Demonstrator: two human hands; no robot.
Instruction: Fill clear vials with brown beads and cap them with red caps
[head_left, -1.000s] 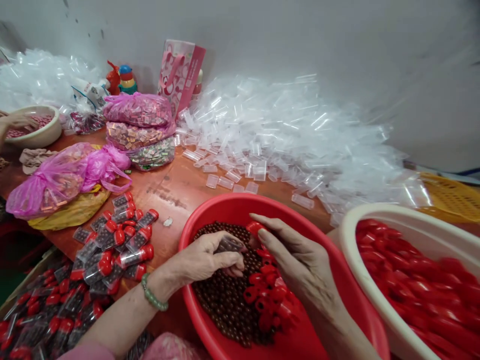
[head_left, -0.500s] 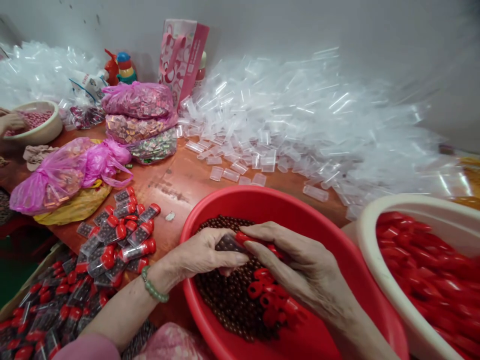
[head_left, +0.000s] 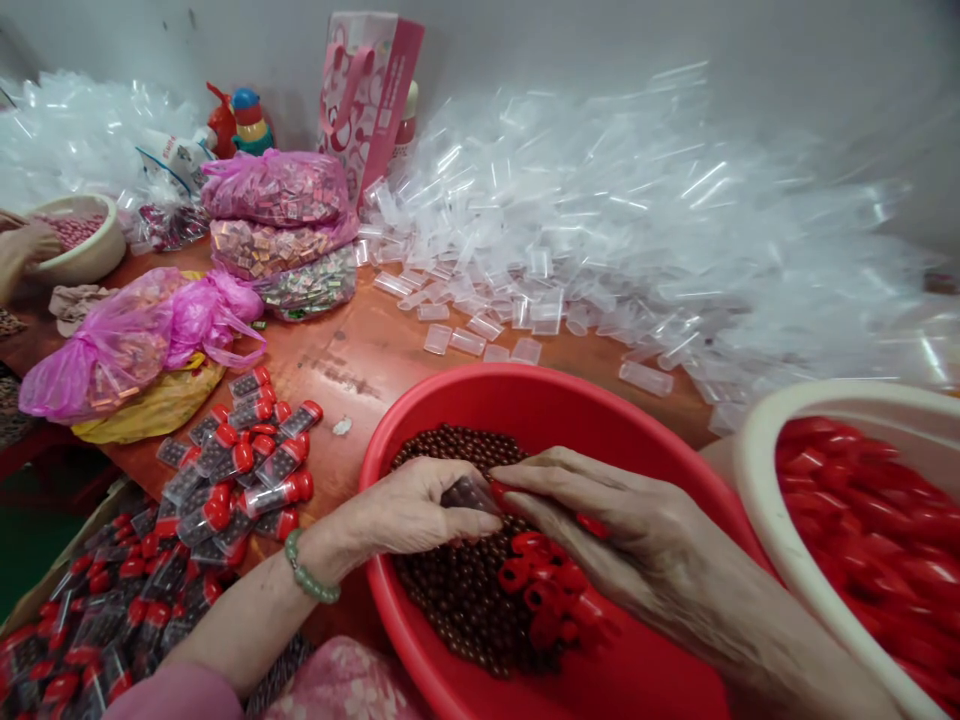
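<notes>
Over a red basin (head_left: 555,385), my left hand (head_left: 420,505) is closed around a small clear plastic tube (head_left: 466,495) filled with dark brown balls. At the tube's right end, the fingers of my right hand (head_left: 607,520) press on a red cap (head_left: 498,490), mostly covered by them. Whether the cap is fully seated cannot be seen. Below my hands the basin holds a heap of dark brown balls (head_left: 457,600) and several loose red caps (head_left: 544,580).
A cream tub (head_left: 757,470) of red caps stands at the right. Clear empty tubes (head_left: 600,230) are piled at the back. Filled, capped tubes (head_left: 240,460) lie at the left, above a box of more. Pink bags (head_left: 277,195) and another person's hand (head_left: 30,245) are farther left.
My right hand's fingers have straightened and flattened against the capped end, covering more of the red cap. My left hand still holds the tube. The view has shifted slightly.
</notes>
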